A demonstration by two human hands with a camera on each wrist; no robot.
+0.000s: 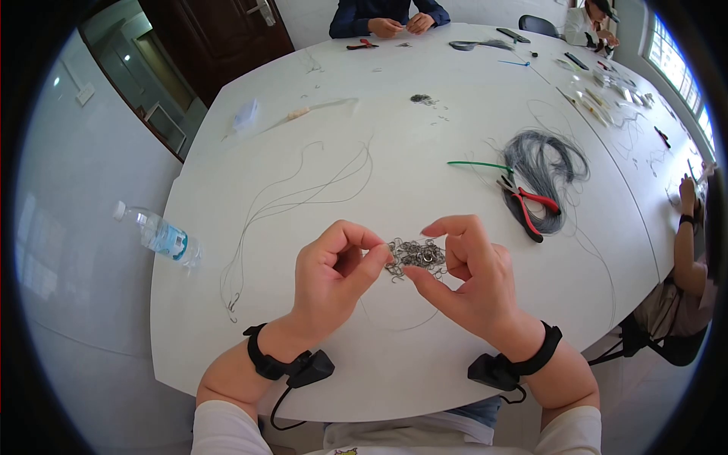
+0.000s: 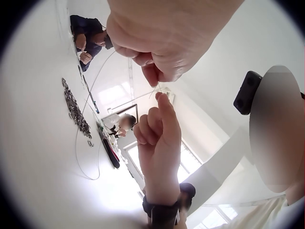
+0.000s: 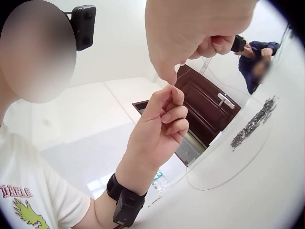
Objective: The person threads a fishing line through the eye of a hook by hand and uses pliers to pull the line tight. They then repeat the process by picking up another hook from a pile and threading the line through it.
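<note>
My left hand (image 1: 334,273) pinches a thin fishing line (image 2: 158,88) between thumb and forefinger, with a short end showing at the fingertips. My right hand (image 1: 478,277) faces it, thumb and forefinger parted in the head view and the other fingers bent. The line (image 3: 228,189) hangs in a loose loop below the two hands. Just beyond the fingertips lies a pile of small metal fish hooks (image 1: 417,256) on the white table (image 1: 409,189). Whether the right hand's bent fingers hold part of the line, I cannot tell.
Lines with hooks at their ends (image 1: 233,303) lie to the left, near a water bottle (image 1: 167,239). At right are red-handled pliers (image 1: 531,208), a grey bundle of line (image 1: 561,155) and a green tie (image 1: 478,164). Other people sit around the table.
</note>
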